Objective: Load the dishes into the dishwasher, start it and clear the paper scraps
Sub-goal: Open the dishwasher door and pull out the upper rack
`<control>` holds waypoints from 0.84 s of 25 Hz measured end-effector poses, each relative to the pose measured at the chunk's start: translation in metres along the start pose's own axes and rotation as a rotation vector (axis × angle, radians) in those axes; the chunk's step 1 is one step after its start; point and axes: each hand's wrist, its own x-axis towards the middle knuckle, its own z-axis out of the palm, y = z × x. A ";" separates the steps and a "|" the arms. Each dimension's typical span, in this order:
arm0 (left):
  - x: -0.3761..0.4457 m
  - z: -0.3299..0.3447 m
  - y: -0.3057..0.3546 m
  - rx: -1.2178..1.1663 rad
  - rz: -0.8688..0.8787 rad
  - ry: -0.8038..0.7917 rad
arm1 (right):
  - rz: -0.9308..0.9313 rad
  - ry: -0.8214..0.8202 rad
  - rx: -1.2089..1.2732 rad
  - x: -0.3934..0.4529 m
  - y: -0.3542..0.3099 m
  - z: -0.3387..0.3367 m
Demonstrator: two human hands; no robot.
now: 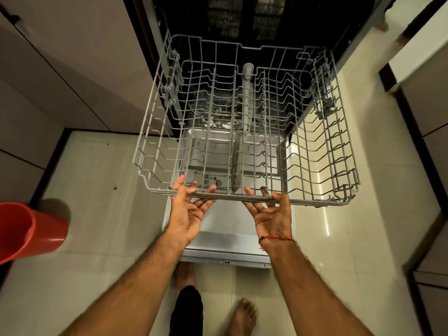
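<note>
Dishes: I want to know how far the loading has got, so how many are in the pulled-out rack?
0. The rack holds no dishes; both hands, left and right, grip its front rail. The dark tub behind may hide some.

You see one wire rack; one open dishwasher door; one red bucket; two hands, left hand and right hand.
</note>
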 end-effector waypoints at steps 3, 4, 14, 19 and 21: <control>-0.006 -0.008 -0.004 -0.018 0.020 -0.006 | 0.012 -0.002 -0.007 -0.011 0.005 -0.006; -0.007 -0.010 -0.003 -0.034 0.016 -0.004 | 0.018 -0.006 -0.009 -0.013 0.006 -0.006; -0.045 0.001 0.036 0.438 -0.152 0.287 | 0.246 0.147 -0.268 -0.029 -0.026 -0.013; -0.146 0.031 0.090 0.835 0.032 0.317 | 0.340 0.129 -0.632 -0.110 -0.055 0.047; -0.176 0.041 0.114 0.902 0.108 0.280 | 0.311 0.061 -0.662 -0.140 -0.058 0.081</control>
